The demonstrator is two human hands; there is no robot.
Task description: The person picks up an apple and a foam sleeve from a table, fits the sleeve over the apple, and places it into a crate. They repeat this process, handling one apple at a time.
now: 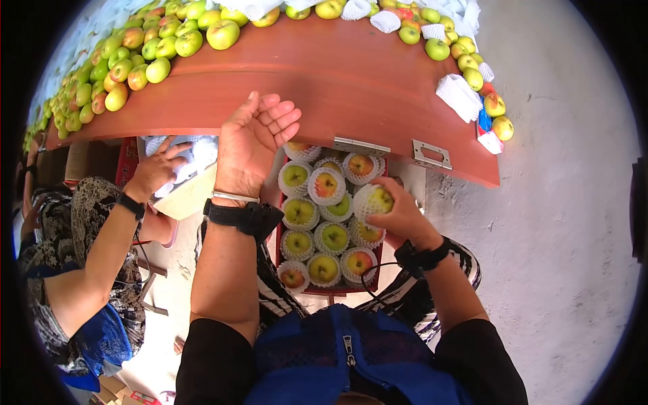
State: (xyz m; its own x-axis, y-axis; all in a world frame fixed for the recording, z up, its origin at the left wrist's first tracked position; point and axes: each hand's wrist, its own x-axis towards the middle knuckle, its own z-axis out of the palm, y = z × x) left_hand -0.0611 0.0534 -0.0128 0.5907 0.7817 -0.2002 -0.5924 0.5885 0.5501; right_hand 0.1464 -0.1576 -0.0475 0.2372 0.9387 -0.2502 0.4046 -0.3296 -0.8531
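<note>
My left hand (255,138) is raised palm up at the front edge of the reddish-brown table, its fingers apart and nothing in it. Below and to the right, my right hand (399,214) holds an apple in a white foam net (373,202) over the right side of a red box (379,266). Several apples in foam nets fill the box in rows, such as a yellow one (324,269) and a red-yellow one (326,185). The box stands between my knees, partly under the table edge.
Many bare apples (189,43) lie along the back and left of the table (324,74). Foam nets (459,96) and more apples are at its right. Metal hinges (432,155) sit on the front edge. At left, a co-worker's hand (159,167) reaches over a carton (189,194).
</note>
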